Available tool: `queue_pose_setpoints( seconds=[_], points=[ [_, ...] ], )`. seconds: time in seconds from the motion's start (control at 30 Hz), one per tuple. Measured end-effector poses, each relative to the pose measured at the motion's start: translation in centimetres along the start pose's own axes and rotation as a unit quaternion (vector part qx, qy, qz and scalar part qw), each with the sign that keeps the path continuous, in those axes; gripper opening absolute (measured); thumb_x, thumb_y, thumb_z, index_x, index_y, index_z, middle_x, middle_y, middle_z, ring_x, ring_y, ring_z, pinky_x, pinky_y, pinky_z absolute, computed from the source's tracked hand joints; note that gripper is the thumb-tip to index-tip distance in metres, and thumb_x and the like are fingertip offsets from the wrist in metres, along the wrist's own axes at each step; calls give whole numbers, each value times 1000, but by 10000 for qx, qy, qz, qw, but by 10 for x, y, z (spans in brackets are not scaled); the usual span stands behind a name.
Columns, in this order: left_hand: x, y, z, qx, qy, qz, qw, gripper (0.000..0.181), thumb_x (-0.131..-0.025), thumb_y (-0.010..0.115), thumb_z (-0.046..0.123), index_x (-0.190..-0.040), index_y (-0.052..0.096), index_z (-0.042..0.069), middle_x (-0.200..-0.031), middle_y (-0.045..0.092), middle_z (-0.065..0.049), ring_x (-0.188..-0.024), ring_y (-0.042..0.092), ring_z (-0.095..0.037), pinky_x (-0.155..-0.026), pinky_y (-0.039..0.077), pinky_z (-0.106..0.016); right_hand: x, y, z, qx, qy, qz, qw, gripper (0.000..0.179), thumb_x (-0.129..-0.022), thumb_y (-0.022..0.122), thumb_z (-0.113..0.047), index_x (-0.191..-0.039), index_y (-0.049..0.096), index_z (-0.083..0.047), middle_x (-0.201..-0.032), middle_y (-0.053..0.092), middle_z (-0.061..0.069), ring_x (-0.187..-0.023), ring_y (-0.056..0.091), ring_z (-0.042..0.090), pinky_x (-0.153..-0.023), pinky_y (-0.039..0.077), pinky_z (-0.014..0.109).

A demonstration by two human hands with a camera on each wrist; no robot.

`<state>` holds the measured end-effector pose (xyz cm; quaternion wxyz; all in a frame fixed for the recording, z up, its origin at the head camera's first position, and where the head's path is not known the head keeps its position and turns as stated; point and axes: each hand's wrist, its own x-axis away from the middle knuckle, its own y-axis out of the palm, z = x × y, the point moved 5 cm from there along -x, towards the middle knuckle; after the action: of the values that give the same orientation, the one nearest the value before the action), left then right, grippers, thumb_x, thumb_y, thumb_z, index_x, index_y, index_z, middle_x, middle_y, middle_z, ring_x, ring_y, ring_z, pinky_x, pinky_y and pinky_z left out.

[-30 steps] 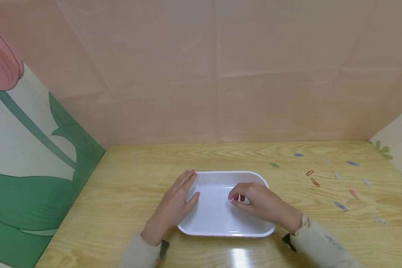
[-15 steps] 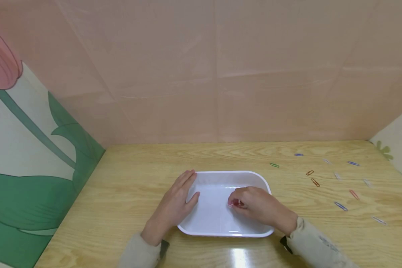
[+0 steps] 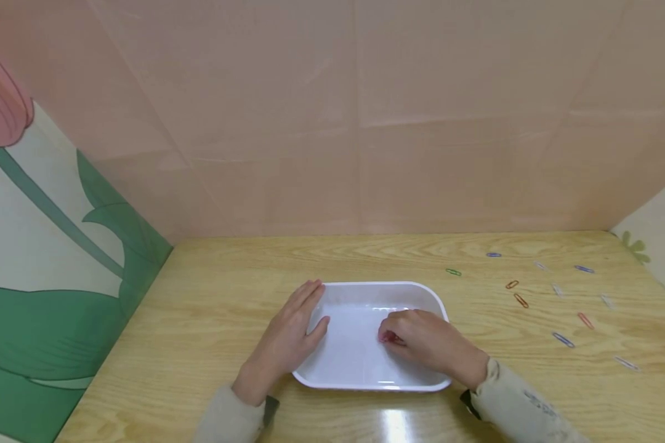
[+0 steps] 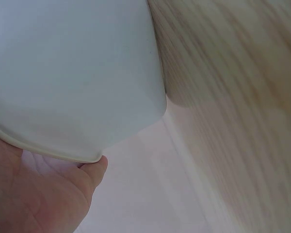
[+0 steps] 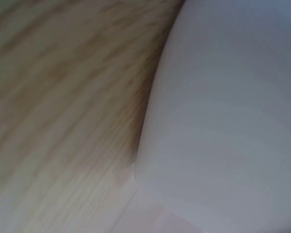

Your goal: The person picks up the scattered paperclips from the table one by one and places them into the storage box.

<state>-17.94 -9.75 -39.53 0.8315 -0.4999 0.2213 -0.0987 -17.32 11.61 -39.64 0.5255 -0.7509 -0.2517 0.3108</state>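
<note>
A white rectangular tray (image 3: 346, 360) sits on the wooden table in the head view. My left hand (image 3: 286, 335) rests on its left rim, fingers nearly straight along the outside and thumb over the inside. The left wrist view shows the left hand (image 4: 43, 189) against the rim, beside the outer wall of the tray (image 4: 77, 73). Low inside the tray's right half, my right hand (image 3: 427, 341) has its fingers curled, thumb against index finger. They pinch what looks like a small paper clip, nearly all hidden by the fingers. Only the tray's outer wall (image 5: 218, 131) fills the right wrist view, without the hand.
Several paper clips lie scattered right of the tray, among them a green clip (image 3: 453, 272), a red clip (image 3: 585, 320), a blue clip (image 3: 563, 340) and a white clip (image 3: 625, 363). A pinkish sheet (image 3: 332, 154) stands behind the table (image 3: 199, 320).
My right hand has lowered slightly into the tray, and its fingers have curled in closer, covering the small thing at the fingertips. The left hand and the tray have stayed put.
</note>
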Motion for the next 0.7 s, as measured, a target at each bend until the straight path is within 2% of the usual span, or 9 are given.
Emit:
queue_pose_setpoints(
  seconds=[0.27, 0.57, 0.7],
  points=[
    [0, -1, 1, 15, -23, -15, 10000, 58, -97, 61, 26, -146, 46, 0, -155, 43, -13, -147, 37, -28, -122, 33, -44, 0, 1, 2, 82, -4, 44, 10000, 13, -83, 74, -7, -81, 71, -19, -80, 67, -10, -75, 61, 3, -68, 55, 25],
    [0, 0, 1, 31, -49, -21, 10000, 57, -97, 61, 25, -146, 46, 1, -156, 43, -12, -147, 37, -28, -122, 33, -44, 1, -3, 5, -341, 206, 248, 9989, 10, -84, 76, -10, -91, 76, -16, -89, 71, -7, -81, 66, 6, -74, 59, 26],
    [0, 0, 1, 12, -43, -23, 10000, 58, -97, 61, 25, -146, 46, 0, -156, 43, -12, -147, 37, -28, -122, 33, -45, 0, -4, 7, -637, 236, 264, 9973, 10, -85, 77, -12, -94, 75, -16, -88, 70, -8, -79, 64, 4, -71, 58, 22]
  ],
)
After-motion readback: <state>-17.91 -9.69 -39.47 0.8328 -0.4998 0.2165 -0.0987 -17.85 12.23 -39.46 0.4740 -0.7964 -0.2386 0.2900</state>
